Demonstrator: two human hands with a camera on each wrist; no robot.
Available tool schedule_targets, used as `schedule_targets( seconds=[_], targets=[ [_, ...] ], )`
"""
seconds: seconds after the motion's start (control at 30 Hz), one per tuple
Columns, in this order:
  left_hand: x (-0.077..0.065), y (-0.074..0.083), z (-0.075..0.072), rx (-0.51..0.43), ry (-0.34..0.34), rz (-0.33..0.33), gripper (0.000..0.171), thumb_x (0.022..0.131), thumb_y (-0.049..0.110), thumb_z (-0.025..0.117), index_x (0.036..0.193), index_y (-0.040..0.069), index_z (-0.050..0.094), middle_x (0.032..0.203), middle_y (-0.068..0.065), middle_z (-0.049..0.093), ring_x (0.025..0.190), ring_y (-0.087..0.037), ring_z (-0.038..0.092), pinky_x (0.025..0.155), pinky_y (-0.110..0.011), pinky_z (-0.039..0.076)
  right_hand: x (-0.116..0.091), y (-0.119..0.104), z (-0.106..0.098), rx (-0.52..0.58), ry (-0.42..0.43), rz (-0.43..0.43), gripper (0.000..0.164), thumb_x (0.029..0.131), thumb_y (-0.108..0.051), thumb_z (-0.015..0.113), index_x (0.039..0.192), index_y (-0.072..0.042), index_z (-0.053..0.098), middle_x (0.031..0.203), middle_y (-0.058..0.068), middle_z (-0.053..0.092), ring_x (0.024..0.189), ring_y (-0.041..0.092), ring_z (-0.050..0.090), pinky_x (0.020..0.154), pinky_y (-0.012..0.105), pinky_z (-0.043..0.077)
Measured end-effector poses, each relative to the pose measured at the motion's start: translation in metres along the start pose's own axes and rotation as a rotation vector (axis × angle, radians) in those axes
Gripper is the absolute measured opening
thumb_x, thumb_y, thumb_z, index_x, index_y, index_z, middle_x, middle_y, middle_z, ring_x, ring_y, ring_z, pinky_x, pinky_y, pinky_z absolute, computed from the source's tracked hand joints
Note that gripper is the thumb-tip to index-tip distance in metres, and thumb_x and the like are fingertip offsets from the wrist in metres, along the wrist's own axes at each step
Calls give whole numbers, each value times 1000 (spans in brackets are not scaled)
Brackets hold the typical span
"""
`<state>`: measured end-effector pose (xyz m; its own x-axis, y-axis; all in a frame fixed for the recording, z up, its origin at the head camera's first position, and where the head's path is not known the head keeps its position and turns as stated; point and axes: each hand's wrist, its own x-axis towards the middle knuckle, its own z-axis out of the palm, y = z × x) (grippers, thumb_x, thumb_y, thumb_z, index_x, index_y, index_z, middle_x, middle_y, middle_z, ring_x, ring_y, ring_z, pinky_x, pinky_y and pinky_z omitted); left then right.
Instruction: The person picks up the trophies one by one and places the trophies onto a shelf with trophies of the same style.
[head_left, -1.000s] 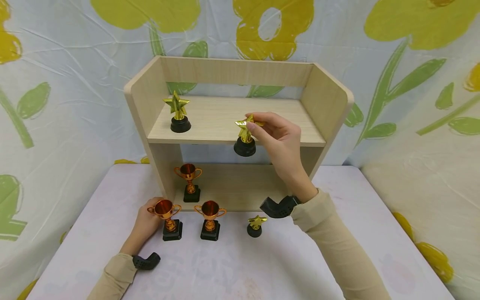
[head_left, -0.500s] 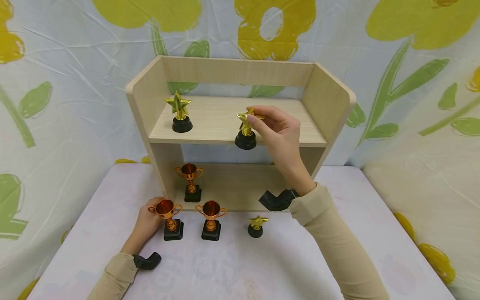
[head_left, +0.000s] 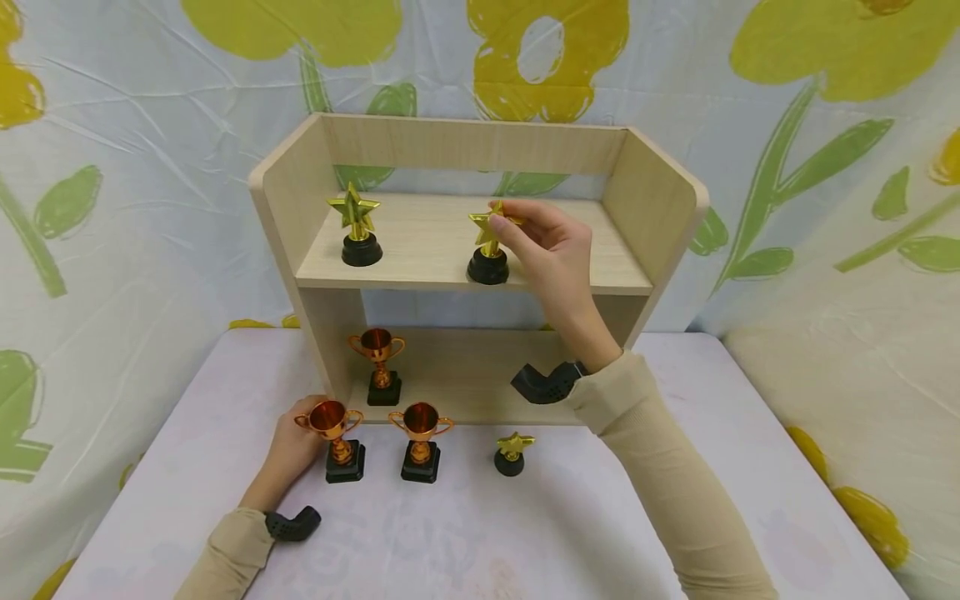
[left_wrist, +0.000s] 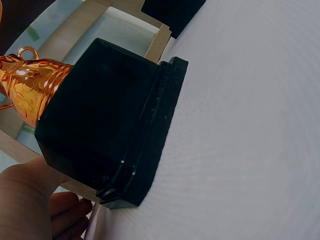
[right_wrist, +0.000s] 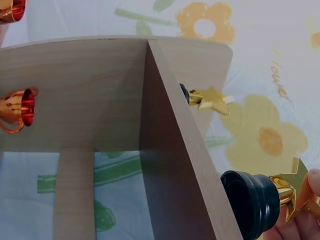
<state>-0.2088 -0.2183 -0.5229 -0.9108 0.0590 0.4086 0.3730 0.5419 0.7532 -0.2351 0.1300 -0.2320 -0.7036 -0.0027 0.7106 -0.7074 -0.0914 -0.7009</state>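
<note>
My right hand (head_left: 555, 258) pinches a gold star trophy (head_left: 487, 267) by its star, thumb in front. The trophy's round black base is upright at the front edge of the upper shelf (head_left: 427, 242); the right wrist view shows the base (right_wrist: 250, 205) right beside the shelf board. Low at the left, my left hand (head_left: 296, 442) is behind a bronze cup trophy (head_left: 341, 454), close to its left handle. In the left wrist view, some fingers (left_wrist: 70, 215) curl loosely below the black base (left_wrist: 100, 115); the thumb and index tips are hidden, so I cannot tell whether they grip it.
Another star trophy (head_left: 362, 250) stands at the upper shelf's left. A bronze cup (head_left: 382, 375) is on the lower level, at the left. In front of the wooden shelf unit, a second cup (head_left: 420, 458) and a small star trophy (head_left: 510, 458) stand on the table (head_left: 465, 550).
My right hand has lifted the star trophy upward, from overlapping the shelf's front edge to about the level of the upper board. My left hand and the other trophies have stayed put.
</note>
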Motion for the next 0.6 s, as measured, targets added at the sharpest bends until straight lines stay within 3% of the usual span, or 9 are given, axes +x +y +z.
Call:
schedule_targets(
  seconds=[0.33, 0.6],
  targets=[
    [0, 0, 0, 17, 4, 16, 27, 81, -6, 66, 108, -4, 67, 102, -18, 69, 94, -33, 62, 84, -21, 44, 8, 6, -1, -32, 21, 33, 18, 88, 1, 71, 104, 7, 71, 98, 9, 73, 87, 18, 69, 83, 30, 55],
    [0, -1, -1, 13, -14, -5, 26, 83, -5, 65, 109, -4, 66, 104, -18, 69, 96, -31, 61, 84, -15, 41, 16, 7, 2, -45, 17, 79, 19, 88, -1, 72, 105, 7, 71, 101, 12, 72, 88, 18, 68, 84, 29, 54]
  ],
)
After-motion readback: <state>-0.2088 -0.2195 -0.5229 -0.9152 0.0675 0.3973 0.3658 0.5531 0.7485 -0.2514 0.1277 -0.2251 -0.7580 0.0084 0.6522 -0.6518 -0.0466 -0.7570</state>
